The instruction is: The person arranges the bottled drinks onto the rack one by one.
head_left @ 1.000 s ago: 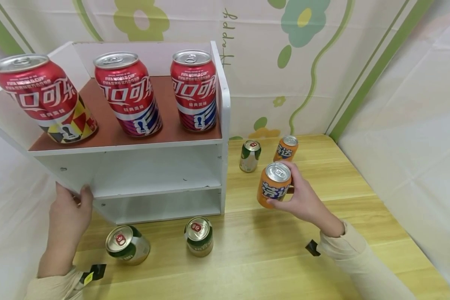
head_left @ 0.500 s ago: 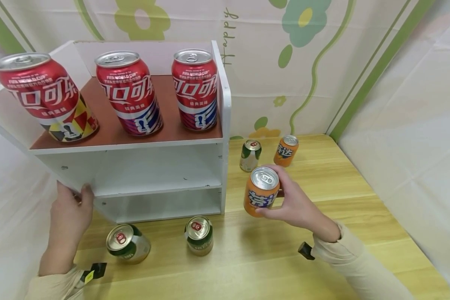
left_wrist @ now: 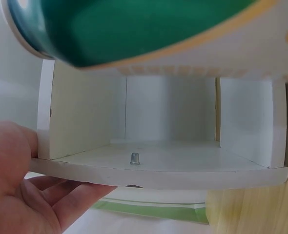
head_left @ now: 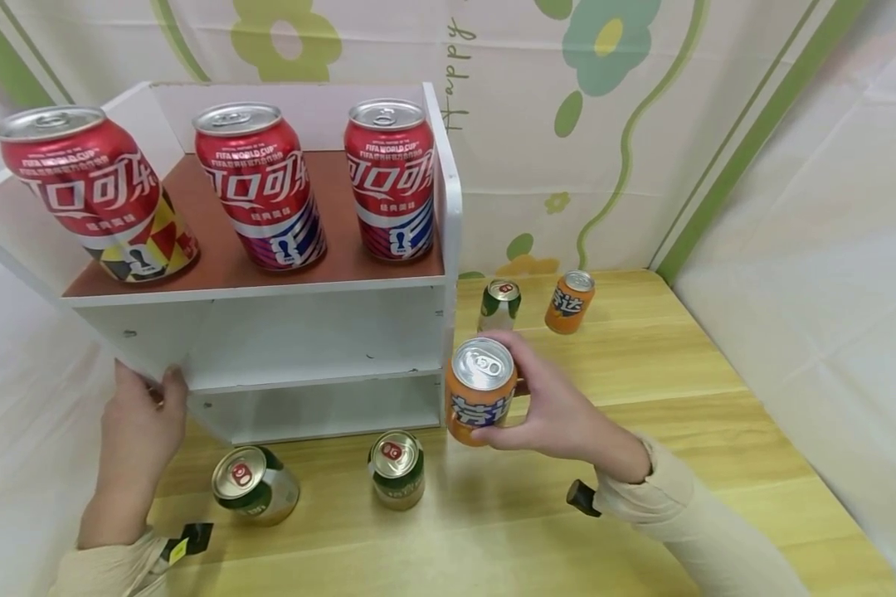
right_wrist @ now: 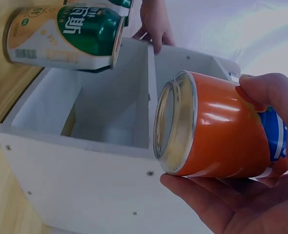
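Observation:
My right hand (head_left: pixel 545 414) grips an orange soda can (head_left: pixel 481 398) around its side, upright beside the right front edge of the white shelf unit (head_left: pixel 321 332). In the right wrist view the soda can (right_wrist: pixel 227 126) shows its bottom end, with thumb and fingers around it. At the lower left, my left hand (head_left: pixel 140 423) holds the unit's left side panel; the left wrist view shows fingers (left_wrist: pixel 78 202) beneath the panel's edge. Three red cola cans, including the middle one (head_left: pixel 261 186), stand on the brown top shelf. The two compartments below have bare boards.
Two green-and-gold cans, a left one (head_left: pixel 254 485) and a right one (head_left: pixel 396 470), stand before the unit on the wooden table (head_left: pixel 493 539). Behind my right hand stand another green can (head_left: pixel 499 305) and a second orange can (head_left: pixel 569 302). A patterned cloth (head_left: pixel 538 149) hangs behind.
My right hand has carried the orange soda can leftward and slightly nearer, up to the shelf unit's right edge. My left hand has stayed on the side panel.

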`<control>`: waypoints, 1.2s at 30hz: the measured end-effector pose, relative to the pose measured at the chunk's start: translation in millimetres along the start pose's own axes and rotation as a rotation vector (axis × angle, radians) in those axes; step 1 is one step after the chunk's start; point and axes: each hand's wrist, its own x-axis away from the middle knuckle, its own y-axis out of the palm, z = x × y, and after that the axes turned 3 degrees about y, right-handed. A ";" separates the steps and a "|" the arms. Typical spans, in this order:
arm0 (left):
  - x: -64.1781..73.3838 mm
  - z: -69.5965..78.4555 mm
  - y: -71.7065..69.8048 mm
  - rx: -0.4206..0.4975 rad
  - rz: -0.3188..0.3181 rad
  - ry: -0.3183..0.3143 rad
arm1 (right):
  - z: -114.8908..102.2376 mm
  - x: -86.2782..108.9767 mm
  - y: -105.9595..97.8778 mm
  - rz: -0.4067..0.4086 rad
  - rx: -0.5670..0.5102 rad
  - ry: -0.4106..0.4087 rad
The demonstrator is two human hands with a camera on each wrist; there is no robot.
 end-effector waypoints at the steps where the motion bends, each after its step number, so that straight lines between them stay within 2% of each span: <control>1: 0.1 -0.2 -0.2 -0.001 0.000 -0.003 | -2.5 -1.9 1.4 -0.010 -0.007 0.000; 15: 0.8 -2.5 -1.3 0.003 -0.009 -0.013 | -30.3 -34.5 18.0 -0.111 -0.055 0.003; 27: -0.3 0.1 -1.3 -0.004 0.016 0.008 | -47.1 -69.6 40.4 -0.199 -0.087 0.014; 36: 1.0 3.6 -0.3 -0.014 0.013 0.001 | -53.6 -92.8 58.3 -0.221 -0.082 -0.005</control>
